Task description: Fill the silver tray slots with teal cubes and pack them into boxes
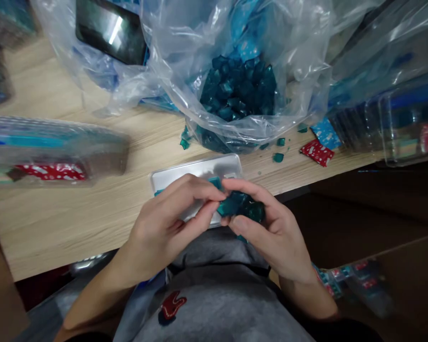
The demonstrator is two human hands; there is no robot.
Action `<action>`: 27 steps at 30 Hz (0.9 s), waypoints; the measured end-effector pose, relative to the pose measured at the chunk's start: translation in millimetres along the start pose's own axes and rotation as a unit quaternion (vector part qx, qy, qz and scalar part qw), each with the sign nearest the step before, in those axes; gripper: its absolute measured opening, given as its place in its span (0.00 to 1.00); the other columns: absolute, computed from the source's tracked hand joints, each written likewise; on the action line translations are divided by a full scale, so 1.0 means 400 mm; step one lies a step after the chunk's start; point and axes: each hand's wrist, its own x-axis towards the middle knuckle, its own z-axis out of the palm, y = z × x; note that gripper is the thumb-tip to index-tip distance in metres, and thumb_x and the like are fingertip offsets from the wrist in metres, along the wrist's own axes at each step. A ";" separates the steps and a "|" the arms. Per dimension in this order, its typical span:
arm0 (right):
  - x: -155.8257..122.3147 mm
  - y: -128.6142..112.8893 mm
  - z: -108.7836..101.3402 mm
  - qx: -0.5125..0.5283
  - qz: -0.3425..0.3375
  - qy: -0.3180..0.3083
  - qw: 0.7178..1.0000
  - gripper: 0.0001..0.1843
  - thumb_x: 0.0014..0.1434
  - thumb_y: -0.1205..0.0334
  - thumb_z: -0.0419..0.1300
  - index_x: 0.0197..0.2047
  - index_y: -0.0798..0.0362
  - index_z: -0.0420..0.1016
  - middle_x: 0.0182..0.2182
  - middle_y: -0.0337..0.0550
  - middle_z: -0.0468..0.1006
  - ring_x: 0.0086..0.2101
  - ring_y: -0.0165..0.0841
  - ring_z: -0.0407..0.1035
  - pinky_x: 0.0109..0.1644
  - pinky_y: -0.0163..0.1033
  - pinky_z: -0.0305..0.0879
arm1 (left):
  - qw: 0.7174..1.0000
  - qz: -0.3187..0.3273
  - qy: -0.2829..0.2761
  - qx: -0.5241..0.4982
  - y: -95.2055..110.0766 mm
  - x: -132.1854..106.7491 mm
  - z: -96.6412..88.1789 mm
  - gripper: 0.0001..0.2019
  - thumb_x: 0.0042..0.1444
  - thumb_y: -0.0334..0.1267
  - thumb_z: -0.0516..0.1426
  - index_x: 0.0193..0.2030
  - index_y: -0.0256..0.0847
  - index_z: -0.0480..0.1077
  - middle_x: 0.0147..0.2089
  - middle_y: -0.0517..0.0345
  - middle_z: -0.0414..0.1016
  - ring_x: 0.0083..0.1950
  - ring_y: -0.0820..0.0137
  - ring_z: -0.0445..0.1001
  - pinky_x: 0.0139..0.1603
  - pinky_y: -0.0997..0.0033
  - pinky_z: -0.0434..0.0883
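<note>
My right hand (271, 228) is cupped around a small heap of teal wrapped candies (244, 205), held just off the table's near edge. My left hand (174, 218) pinches at one of those candies with thumb and fingers closed. Both hands hover over a shallow silver tin (199, 172) lying on the wooden table (74, 213). Behind the tin stands a large clear plastic bag (242, 61) with a pile of the same teal candies (238, 90) inside.
A few loose teal candies (278, 156) lie by the bag, with a red wrapper (317, 152) and a blue one (326, 133) to the right. A clear packed box (53, 152) sits left, clear containers (406, 118) right, a dark phone (110, 31) at the back.
</note>
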 end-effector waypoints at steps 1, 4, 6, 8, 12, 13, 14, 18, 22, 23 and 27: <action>0.002 0.002 0.002 0.003 -0.001 0.007 1.000 0.14 0.60 0.58 0.66 0.50 0.40 0.76 0.39 0.33 0.78 0.31 0.23 0.70 0.40 0.32 0.71 | 1.000 0.009 0.013 -0.001 -0.001 -0.003 0.004 0.11 0.61 0.23 0.55 0.44 0.44 0.68 0.39 0.62 0.75 0.42 0.74 0.75 0.41 0.75 0.74; 0.004 0.007 0.003 -0.026 -0.019 0.058 0.998 0.09 0.58 0.59 0.67 0.43 0.44 0.77 0.39 0.34 0.79 0.31 0.24 0.72 0.37 0.32 0.71 | 0.995 0.066 0.033 0.069 0.000 -0.014 0.012 0.10 0.61 0.23 0.56 0.44 0.42 0.68 0.40 0.60 0.74 0.42 0.73 0.75 0.42 0.73 0.74; 0.002 0.004 -0.003 -0.102 -0.047 0.097 0.989 0.08 0.57 0.60 0.68 0.41 0.46 0.77 0.39 0.35 0.80 0.36 0.28 0.74 0.41 0.35 0.73 | 0.985 0.093 0.030 0.140 -0.001 -0.026 0.012 0.11 0.61 0.24 0.57 0.47 0.42 0.69 0.43 0.57 0.74 0.43 0.70 0.74 0.42 0.70 0.74; 0.001 -0.004 -0.017 -0.196 -0.098 0.125 0.968 0.07 0.57 0.63 0.68 0.40 0.46 0.77 0.39 0.36 0.81 0.40 0.31 0.75 0.45 0.36 0.73 | 0.982 0.083 0.041 0.166 -0.009 -0.044 0.008 0.13 0.61 0.25 0.57 0.50 0.44 0.69 0.44 0.56 0.73 0.45 0.67 0.73 0.43 0.65 0.73; 0.018 -0.026 -0.045 -0.374 -0.200 0.098 0.901 0.10 0.61 0.68 0.64 0.44 0.45 0.76 0.41 0.38 0.80 0.43 0.32 0.75 0.49 0.38 0.72 | 0.979 0.018 0.111 0.170 -0.043 -0.082 -0.004 0.16 0.60 0.22 0.57 0.50 0.47 0.69 0.45 0.55 0.73 0.46 0.64 0.73 0.47 0.57 0.71; 0.026 -0.033 -0.048 -0.413 -0.214 0.069 0.882 0.10 0.62 0.69 0.63 0.45 0.46 0.75 0.41 0.38 0.80 0.43 0.33 0.75 0.49 0.39 0.72 | 0.976 0.012 0.121 0.181 -0.051 -0.088 -0.007 0.17 0.60 0.22 0.57 0.50 0.47 0.69 0.45 0.55 0.73 0.47 0.63 0.72 0.47 0.55 0.71; 0.034 -0.041 -0.050 -0.449 -0.223 0.039 0.865 0.09 0.63 0.69 0.62 0.45 0.46 0.75 0.41 0.39 0.80 0.44 0.34 0.75 0.50 0.41 0.72 | 0.973 0.013 0.123 0.194 -0.059 -0.092 -0.008 0.16 0.60 0.22 0.57 0.49 0.47 0.69 0.46 0.54 0.73 0.47 0.63 0.72 0.48 0.54 0.71; 0.042 -0.082 -0.046 -0.548 -0.217 -0.002 0.808 0.09 0.65 0.67 0.59 0.47 0.45 0.75 0.45 0.41 0.79 0.47 0.35 0.74 0.52 0.42 0.71 | 0.971 0.030 0.105 0.211 -0.076 -0.094 -0.010 0.15 0.60 0.23 0.57 0.49 0.46 0.68 0.47 0.52 0.74 0.49 0.60 0.72 0.49 0.50 0.71; 0.030 -0.120 -0.042 -0.601 -0.167 -0.040 0.780 0.15 0.67 0.67 0.56 0.53 0.41 0.74 0.48 0.39 0.78 0.47 0.34 0.73 0.51 0.39 0.70 | 0.974 0.037 0.111 0.195 -0.081 -0.093 -0.010 0.14 0.59 0.22 0.58 0.48 0.44 0.68 0.47 0.51 0.75 0.49 0.61 0.72 0.50 0.51 0.72; 0.030 -0.125 -0.041 -0.607 -0.158 -0.054 0.777 0.16 0.67 0.67 0.55 0.54 0.40 0.73 0.49 0.38 0.77 0.47 0.34 0.73 0.51 0.39 0.70 | 0.974 0.039 0.112 0.193 -0.083 -0.092 -0.010 0.14 0.59 0.22 0.58 0.48 0.44 0.68 0.47 0.51 0.75 0.50 0.61 0.72 0.50 0.51 0.72; 0.050 -0.121 -0.038 -0.625 -0.148 -0.096 0.761 0.15 0.69 0.65 0.53 0.55 0.42 0.72 0.49 0.41 0.77 0.47 0.36 0.72 0.50 0.40 0.69 | 0.973 0.046 0.121 0.191 -0.090 -0.092 -0.012 0.14 0.59 0.23 0.58 0.48 0.44 0.68 0.47 0.52 0.75 0.49 0.61 0.73 0.50 0.52 0.73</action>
